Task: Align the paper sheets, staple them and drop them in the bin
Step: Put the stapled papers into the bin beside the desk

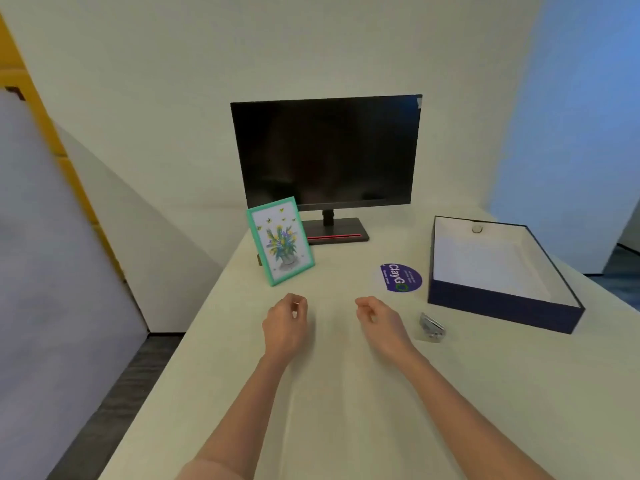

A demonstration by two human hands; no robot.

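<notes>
My left hand (pixel 285 322) and my right hand (pixel 377 318) hover side by side over the pale table (pixel 346 410), fingers loosely curled and holding nothing. A small silver stapler (pixel 432 327) lies on the table just right of my right hand. The bin is a shallow dark blue box (pixel 502 311) with a white inside, farther right. Its floor looks white, and I cannot tell whether sheets lie in it. No paper sheet stands out clearly against the pale tabletop between my hands.
A dark monitor (pixel 327 150) stands at the back. A green picture frame (pixel 280 240) with a flower print leans in front of it on the left. A round purple sticker (pixel 400 277) lies left of the box. The table's left edge drops to the floor.
</notes>
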